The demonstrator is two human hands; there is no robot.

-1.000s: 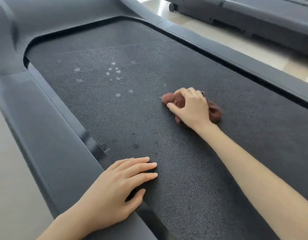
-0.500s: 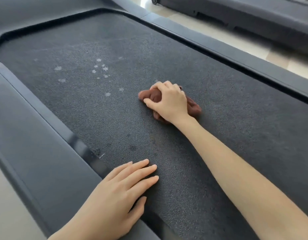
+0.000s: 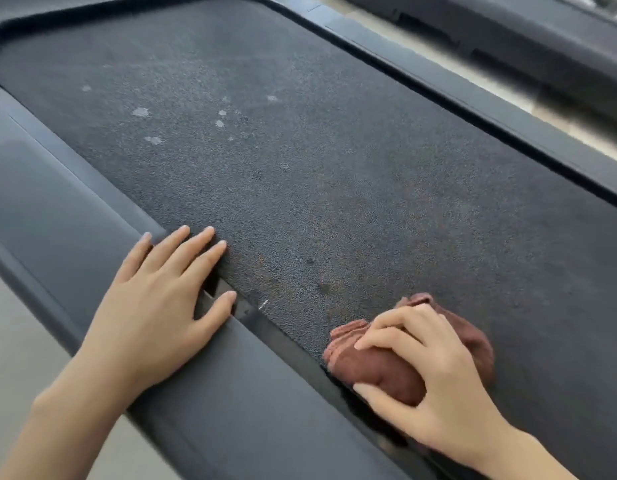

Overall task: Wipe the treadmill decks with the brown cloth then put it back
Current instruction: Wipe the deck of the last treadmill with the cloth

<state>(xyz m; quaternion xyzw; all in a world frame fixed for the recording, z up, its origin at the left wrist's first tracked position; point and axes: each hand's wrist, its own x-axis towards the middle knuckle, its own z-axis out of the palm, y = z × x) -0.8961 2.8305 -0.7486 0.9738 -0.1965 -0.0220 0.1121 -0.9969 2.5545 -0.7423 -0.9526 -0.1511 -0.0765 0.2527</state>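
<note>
A dark textured treadmill deck (image 3: 334, 161) fills most of the view, with pale dried spots (image 3: 154, 140) on its far left part. My right hand (image 3: 435, 386) presses a bunched brown cloth (image 3: 365, 358) onto the deck's near left edge, fingers curled over it. My left hand (image 3: 158, 310) lies flat with fingers spread on the grey side rail (image 3: 57, 220), its fingertips reaching onto the belt.
A grey rail (image 3: 507, 109) borders the deck's right side. Beyond it runs a strip of pale floor (image 3: 528, 105) and a second dark treadmill (image 3: 559, 39) at the top right. Light floor (image 3: 19, 375) shows at the lower left.
My right hand has dragged the brown cloth from the middle of the deck back toward me, to the belt's near left edge. My left hand stays flat on the side rail.
</note>
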